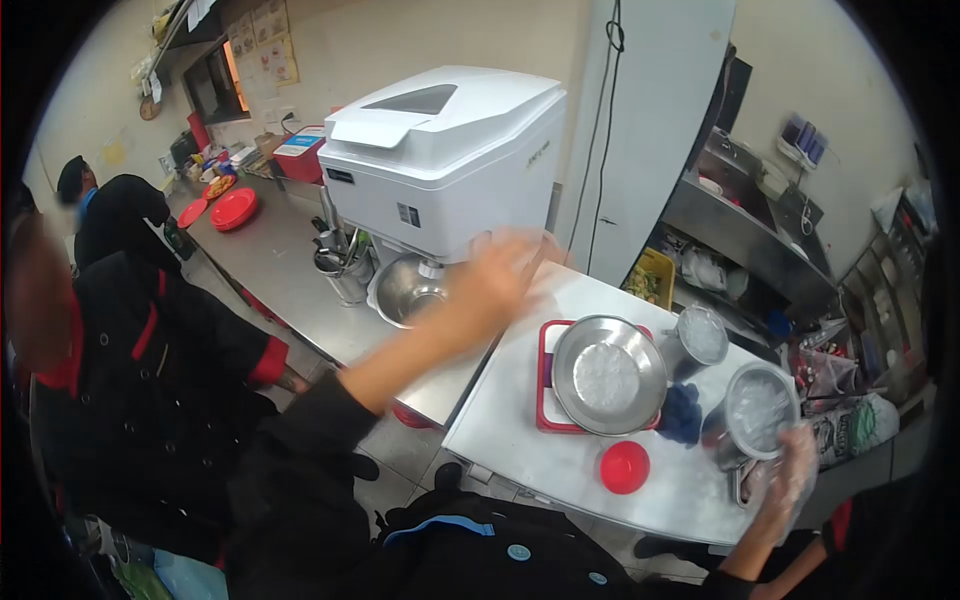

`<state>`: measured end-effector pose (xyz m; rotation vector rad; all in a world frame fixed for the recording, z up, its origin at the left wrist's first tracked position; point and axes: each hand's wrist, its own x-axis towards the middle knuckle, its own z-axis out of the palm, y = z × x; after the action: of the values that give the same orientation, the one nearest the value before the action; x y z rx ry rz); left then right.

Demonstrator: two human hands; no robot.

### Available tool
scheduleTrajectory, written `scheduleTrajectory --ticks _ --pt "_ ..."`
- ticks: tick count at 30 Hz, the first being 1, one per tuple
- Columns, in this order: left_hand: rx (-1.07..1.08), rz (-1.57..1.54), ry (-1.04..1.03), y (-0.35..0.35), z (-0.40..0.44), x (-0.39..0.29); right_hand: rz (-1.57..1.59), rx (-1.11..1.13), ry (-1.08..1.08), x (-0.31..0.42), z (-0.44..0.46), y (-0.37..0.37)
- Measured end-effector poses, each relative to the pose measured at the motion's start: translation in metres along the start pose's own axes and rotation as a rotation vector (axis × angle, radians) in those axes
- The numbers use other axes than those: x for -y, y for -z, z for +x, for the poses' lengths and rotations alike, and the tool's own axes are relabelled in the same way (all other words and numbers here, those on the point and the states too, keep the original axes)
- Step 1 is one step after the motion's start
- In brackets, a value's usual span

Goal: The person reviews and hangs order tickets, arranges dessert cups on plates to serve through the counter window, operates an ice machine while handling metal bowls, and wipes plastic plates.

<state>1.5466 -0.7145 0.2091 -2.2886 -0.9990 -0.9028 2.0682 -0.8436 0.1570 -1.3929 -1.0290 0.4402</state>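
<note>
My left hand (490, 285), blurred by motion, is raised in front of the white machine (440, 160), above the gap between the steel counter and the white table. Under the machine's spout stands a steel bowl (412, 288). At the right, my right hand (795, 465), which looks to be in a clear glove, is beside a metal container (760, 408) filled with something clear. Nearby are a second such container (700, 335), a steel bowl (608, 375) with clear contents on a red-edged scale (548, 400), a red cup (625, 467) and a dark blue cloth (682, 412).
A person in a black jacket (150, 340) stands close at the left, another person (125, 215) behind. Utensils in a metal holder (345, 270) and red plates (234, 208) are on the steel counter (270, 245). Another person's arm (800, 570) shows at lower right.
</note>
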Motion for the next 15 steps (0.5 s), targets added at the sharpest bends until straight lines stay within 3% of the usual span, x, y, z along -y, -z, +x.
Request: scheduleTrajectory --ticks 1,2,3,5,9,11,12,13,15 --pt "-0.154 0.092 -0.043 0.052 0.018 0.036 -0.094 0.065 0.085 0.023 0.013 -0.006" --pt "-0.231 0.139 0.086 0.082 0.024 0.078 -0.047 0.097 0.128 0.045 0.024 -0.021" --pt "-0.158 0.08 0.192 0.108 0.025 0.107 0.004 0.125 0.173 0.068 0.035 -0.042" --pt "-0.091 0.214 -0.008 0.115 0.016 0.167 0.161 0.192 0.104 0.095 0.068 -0.07" --pt "-0.139 0.146 -0.184 0.112 0.031 0.229 0.208 0.264 0.126 0.13 0.141 -0.139" --pt "-0.329 0.272 -0.2 0.122 0.071 0.256 0.2 0.427 0.135 0.149 0.182 -0.17" --pt "-0.409 0.265 -0.204 0.129 0.102 0.266 -0.16 0.398 0.639 0.166 0.187 -0.189" --pt "-0.487 0.258 -0.206 0.136 0.14 0.275 -0.295 0.394 0.761 0.194 0.176 -0.217" --pt "-0.438 0.274 -0.117 0.143 0.213 0.294 -0.417 0.366 0.925 0.242 0.159 -0.272"
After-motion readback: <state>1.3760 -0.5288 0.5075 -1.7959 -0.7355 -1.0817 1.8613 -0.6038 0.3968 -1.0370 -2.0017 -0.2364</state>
